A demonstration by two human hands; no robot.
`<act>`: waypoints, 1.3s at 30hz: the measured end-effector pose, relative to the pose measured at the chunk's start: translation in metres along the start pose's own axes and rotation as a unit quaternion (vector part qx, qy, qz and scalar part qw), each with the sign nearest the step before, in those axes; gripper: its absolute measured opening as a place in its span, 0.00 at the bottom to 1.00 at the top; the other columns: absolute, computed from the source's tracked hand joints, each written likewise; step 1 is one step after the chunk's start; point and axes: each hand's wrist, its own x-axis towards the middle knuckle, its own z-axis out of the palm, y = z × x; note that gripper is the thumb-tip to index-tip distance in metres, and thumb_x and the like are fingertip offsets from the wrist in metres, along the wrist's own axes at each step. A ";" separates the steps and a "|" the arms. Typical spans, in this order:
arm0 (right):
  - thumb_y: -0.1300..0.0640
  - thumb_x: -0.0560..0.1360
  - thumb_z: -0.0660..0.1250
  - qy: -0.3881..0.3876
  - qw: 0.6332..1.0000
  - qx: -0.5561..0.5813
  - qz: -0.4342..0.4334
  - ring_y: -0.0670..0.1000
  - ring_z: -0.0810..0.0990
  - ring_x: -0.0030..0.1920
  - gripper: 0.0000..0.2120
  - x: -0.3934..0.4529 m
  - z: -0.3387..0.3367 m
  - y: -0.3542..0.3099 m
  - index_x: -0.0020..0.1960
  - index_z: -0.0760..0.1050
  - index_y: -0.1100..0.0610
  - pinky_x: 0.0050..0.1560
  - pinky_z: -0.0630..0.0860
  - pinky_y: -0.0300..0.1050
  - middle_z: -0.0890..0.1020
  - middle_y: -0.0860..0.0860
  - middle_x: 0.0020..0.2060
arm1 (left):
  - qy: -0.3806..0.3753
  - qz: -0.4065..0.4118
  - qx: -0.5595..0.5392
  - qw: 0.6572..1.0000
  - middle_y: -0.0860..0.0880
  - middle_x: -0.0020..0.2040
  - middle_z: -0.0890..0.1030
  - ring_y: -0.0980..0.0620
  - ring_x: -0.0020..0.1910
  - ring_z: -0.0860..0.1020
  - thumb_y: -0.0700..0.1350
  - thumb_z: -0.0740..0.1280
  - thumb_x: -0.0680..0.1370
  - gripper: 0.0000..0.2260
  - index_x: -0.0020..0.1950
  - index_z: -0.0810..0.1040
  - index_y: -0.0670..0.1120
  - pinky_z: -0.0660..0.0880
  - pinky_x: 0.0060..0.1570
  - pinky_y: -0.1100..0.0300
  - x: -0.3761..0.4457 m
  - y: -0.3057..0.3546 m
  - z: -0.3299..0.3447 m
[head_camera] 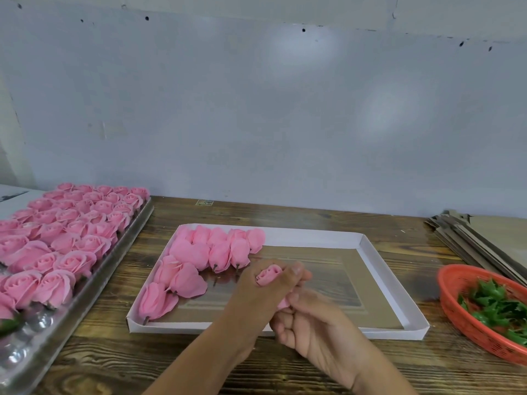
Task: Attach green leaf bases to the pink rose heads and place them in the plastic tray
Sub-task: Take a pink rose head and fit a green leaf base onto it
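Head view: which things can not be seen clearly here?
- Rose head: mostly wrapped by the left hand; whether a leaf base is on it is hidden.
- Right hand: what its fingers pinch is hidden.
- Orange basket: cut by the right edge.
- Plastic tray: cut by the left edge.

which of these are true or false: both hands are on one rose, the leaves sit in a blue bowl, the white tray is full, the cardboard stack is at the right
1. Both hands hold one pink rose: true. The left hand and right hand grip the rose.
2. The leaves sit in a blue bowl: false. The green leaves lie in an orange basket.
3. The white tray is full: false. The tray has roses only at its left.
4. The cardboard stack is at the right: true.
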 end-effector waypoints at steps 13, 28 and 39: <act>0.45 0.75 0.66 -0.006 0.996 0.064 0.067 0.51 0.72 0.27 0.18 -0.004 -0.004 -0.008 0.46 0.73 0.62 0.29 0.70 0.41 0.73 0.54 0.29 | -0.074 0.069 0.030 0.994 0.50 0.51 0.86 0.53 0.51 0.84 0.51 0.80 0.64 0.17 0.52 0.83 0.58 0.80 0.49 0.60 0.000 0.003 -0.026; 0.56 0.64 0.77 0.155 0.977 -0.090 -0.116 0.51 0.82 0.39 0.12 0.002 -0.014 -0.004 0.47 0.84 0.56 0.40 0.81 0.41 0.83 0.61 0.45 | -0.044 0.097 0.100 0.989 0.52 0.50 0.86 0.54 0.51 0.84 0.50 0.80 0.68 0.13 0.51 0.83 0.57 0.79 0.51 0.62 0.002 -0.010 -0.040; 0.49 0.64 0.77 0.200 0.938 -0.233 -0.160 0.50 0.82 0.41 0.15 0.004 -0.013 0.002 0.49 0.83 0.50 0.44 0.79 0.40 0.86 0.53 0.48 | -0.018 0.047 0.077 0.996 0.51 0.53 0.85 0.47 0.50 0.85 0.49 0.76 0.72 0.08 0.47 0.80 0.57 0.84 0.46 0.50 0.003 -0.026 -0.037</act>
